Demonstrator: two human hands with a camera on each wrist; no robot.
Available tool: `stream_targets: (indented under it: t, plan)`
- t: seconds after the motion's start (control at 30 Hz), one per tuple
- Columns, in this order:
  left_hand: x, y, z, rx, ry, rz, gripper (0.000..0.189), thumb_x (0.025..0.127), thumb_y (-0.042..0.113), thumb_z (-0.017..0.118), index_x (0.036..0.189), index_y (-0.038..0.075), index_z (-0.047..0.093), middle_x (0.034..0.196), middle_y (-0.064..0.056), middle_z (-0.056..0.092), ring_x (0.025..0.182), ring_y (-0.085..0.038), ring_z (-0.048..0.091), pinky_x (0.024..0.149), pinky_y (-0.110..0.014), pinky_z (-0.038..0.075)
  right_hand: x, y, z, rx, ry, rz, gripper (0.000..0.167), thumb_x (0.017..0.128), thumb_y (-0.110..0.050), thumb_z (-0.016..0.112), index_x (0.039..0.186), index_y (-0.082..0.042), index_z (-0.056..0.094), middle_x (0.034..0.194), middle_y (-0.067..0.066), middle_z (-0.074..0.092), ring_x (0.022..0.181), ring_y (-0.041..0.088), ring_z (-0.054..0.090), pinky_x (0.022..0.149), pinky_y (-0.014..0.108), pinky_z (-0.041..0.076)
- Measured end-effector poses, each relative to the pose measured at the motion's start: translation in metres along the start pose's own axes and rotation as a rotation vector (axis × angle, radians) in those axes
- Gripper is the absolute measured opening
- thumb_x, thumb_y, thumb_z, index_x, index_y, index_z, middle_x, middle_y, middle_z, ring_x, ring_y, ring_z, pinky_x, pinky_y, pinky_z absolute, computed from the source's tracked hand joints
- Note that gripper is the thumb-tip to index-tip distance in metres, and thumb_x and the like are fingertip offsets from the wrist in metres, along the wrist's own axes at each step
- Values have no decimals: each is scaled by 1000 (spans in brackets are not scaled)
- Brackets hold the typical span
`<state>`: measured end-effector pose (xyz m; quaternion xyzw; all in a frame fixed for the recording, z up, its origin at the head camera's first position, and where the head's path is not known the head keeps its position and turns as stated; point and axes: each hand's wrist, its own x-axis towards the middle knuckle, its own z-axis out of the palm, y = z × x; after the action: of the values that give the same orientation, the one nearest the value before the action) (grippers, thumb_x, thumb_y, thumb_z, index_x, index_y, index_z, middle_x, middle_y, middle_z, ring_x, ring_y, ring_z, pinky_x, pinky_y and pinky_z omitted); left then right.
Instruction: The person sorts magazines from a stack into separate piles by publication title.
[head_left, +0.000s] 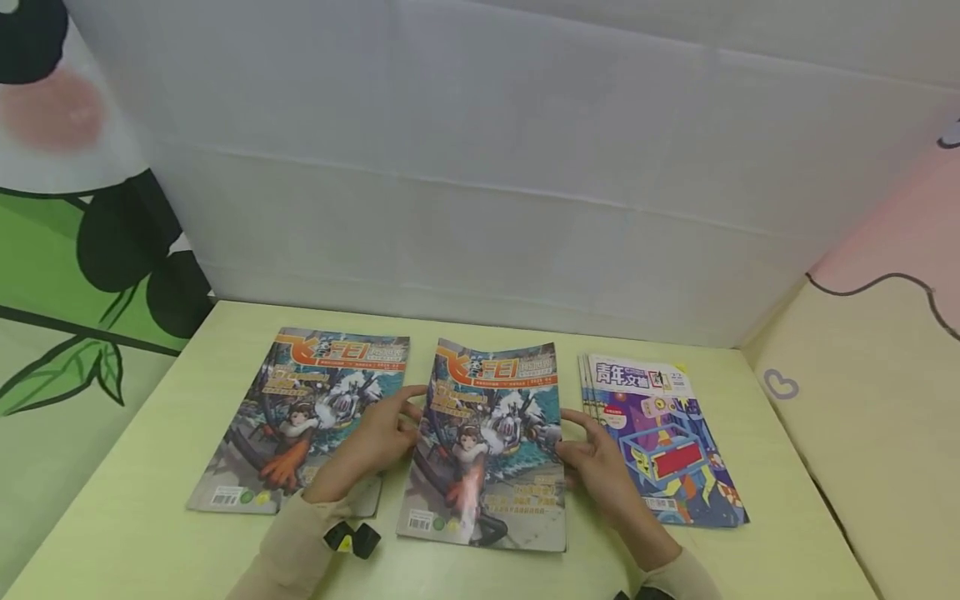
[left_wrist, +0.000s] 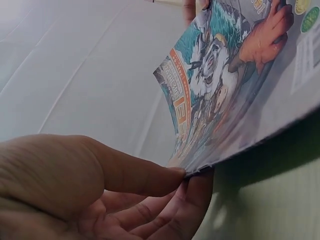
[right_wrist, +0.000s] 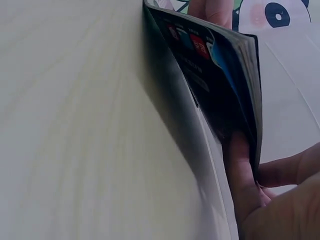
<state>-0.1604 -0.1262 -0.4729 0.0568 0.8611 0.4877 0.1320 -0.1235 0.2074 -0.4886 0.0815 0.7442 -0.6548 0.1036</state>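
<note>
A grey and teal comic magazine (head_left: 487, 442) with an orange title band is held by its two long sides over the middle of the table. My left hand (head_left: 381, 435) pinches its left edge, thumb (left_wrist: 145, 175) on top and fingers beneath. On the opposite edge my right hand (head_left: 603, 471) grips it, with a finger (right_wrist: 240, 170) under the dark back cover (right_wrist: 200, 65). The magazine bows, and its edge stands off the tabletop in the right wrist view. A magazine with the same cover (head_left: 300, 417) lies to the left, partly hidden by my left forearm.
Several overlapping purple magazines (head_left: 667, 442) lie at the right, just beyond my right hand. The pale yellow table (head_left: 120, 533) meets a white cloth backdrop (head_left: 480, 208) behind. Painted panels stand at the left (head_left: 67, 375) and right (head_left: 885, 400).
</note>
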Motion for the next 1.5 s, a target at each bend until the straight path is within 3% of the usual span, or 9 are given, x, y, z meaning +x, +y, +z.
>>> stream_targets:
  t: [0.2,0.33,0.5,0.63,0.87,1.2,1.37,1.5]
  plan:
    - [1,1,-16,3,-37,46,73,95,-17,56,166,-6,39,128,-27,66,105,-32,71,79,-38,60,1,-7,8,53,-3,-15,57,108,3,63,163,-7,51,109,19,83,77,15,72,58,23,54]
    - [-2,1,-29,-18,-74,38,73,101,-13,57,169,-6,34,140,-33,61,116,-39,70,85,-41,63,3,-12,21,97,4,-23,55,107,5,62,160,-9,55,112,21,83,81,18,77,59,23,56]
    - [-9,-2,-49,-13,-91,17,71,108,4,65,170,-8,31,151,-39,54,128,-50,65,98,-57,62,8,-19,43,144,2,-46,54,107,8,61,158,-6,56,112,23,82,82,19,78,58,24,58]
    - [-16,-5,-67,45,-112,-2,75,113,20,65,169,-11,27,150,-40,53,127,-51,65,102,-63,59,13,-21,63,160,-26,-69,53,106,10,60,158,-4,55,110,24,82,79,17,77,57,24,58]
    - [-25,-14,-95,69,-152,-56,79,119,31,55,170,-14,16,170,-45,26,151,-69,33,116,-77,43,22,-23,95,111,-58,-94,52,108,8,59,158,-6,55,109,23,82,81,16,76,59,24,56]
    - [-29,-28,-125,126,-113,-103,74,121,29,47,162,-26,18,163,-51,30,148,-67,40,118,-77,41,27,-29,142,143,-88,-94,52,106,6,61,156,-8,58,109,22,83,85,20,79,60,25,57]
    - [-32,-39,-141,122,-105,-128,74,122,29,44,161,-27,18,161,-52,32,149,-68,37,119,-78,38,31,-30,164,141,-102,-117,53,106,5,62,157,-6,58,110,23,83,87,25,81,62,31,64]
    - [-34,-49,-150,96,-111,-172,76,122,31,40,163,-26,11,163,-54,23,151,-70,30,121,-80,34,35,-28,181,169,-123,-122,54,106,5,63,158,-5,56,111,24,82,88,35,83,65,36,68]
